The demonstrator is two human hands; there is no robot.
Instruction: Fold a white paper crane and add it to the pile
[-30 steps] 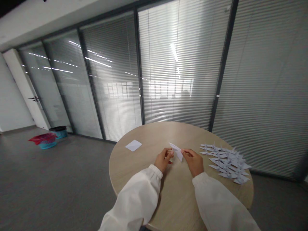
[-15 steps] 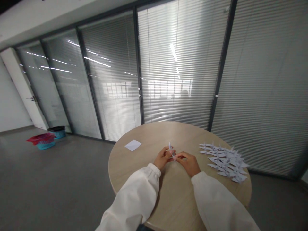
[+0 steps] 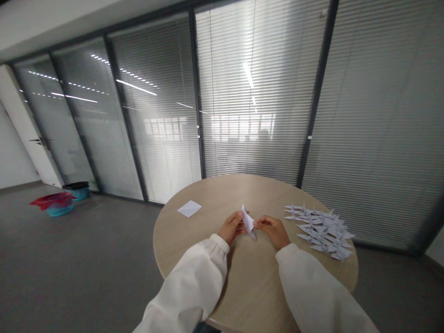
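Between my two hands, above the middle of the table, is a partly folded piece of white paper [image 3: 248, 222], tilted and opened out towards me. My left hand [image 3: 231, 227] pinches its left edge, with the other fingers behind it. At the paper's right edge, the thumb and fingertips of my right hand [image 3: 272, 229] are closed on it. Some creases are too small to make out. Folded white paper cranes [image 3: 322, 229] stand in rows to the right of my right hand. A flat square sheet of white paper [image 3: 189, 208] lies at the table's left.
The round wooden table [image 3: 243, 189] stands before a glass partition with blinds [image 3: 253, 101]. On the floor at the far left are a blue bin with a red liner [image 3: 57, 206] and another with a black liner [image 3: 78, 189]. A door [image 3: 31, 134] stands beyond them.
The paper between my hands was narrow and mostly hidden by fingers; now a broader face of it shows, spread open. My hands have moved slightly apart. The view has shifted a little.
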